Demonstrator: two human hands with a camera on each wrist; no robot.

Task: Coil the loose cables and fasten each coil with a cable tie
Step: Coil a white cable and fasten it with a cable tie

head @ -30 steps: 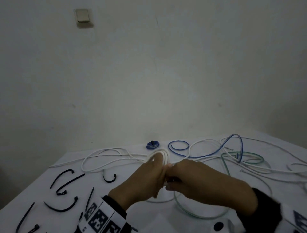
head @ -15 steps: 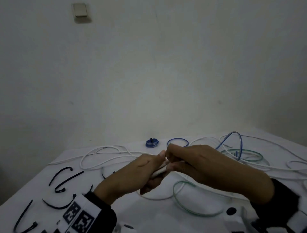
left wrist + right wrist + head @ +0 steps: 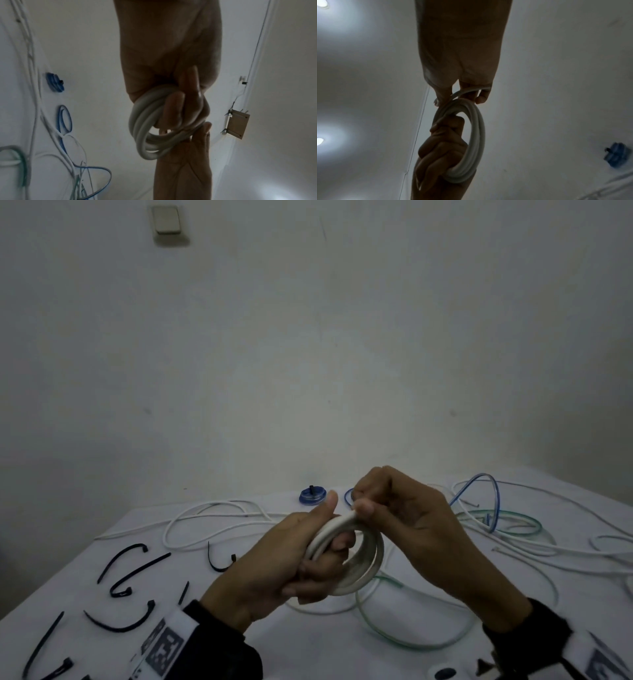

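Note:
A white cable coil (image 3: 368, 559) of several loops is held above the table. My left hand (image 3: 308, 556) grips it with fingers curled through the ring, thumb up; the left wrist view shows the coil (image 3: 144, 129) round those fingers. My right hand (image 3: 373, 501) pinches the top of the coil between thumb and fingers, where the right wrist view shows a thin white strand (image 3: 467, 92) across the fingers above the coil (image 3: 476, 135). Several black cable ties (image 3: 130, 570) lie on the table at the left.
Loose white cables (image 3: 212, 522), a blue cable (image 3: 486, 491) and a green cable (image 3: 411, 642) sprawl over the white table (image 3: 102, 662). A small blue coil with a black tie (image 3: 312, 494) lies at the table's far edge, against the wall.
Both hands have lifted the white coil off the table and turned it upright. The right hand has shifted to pinch its top.

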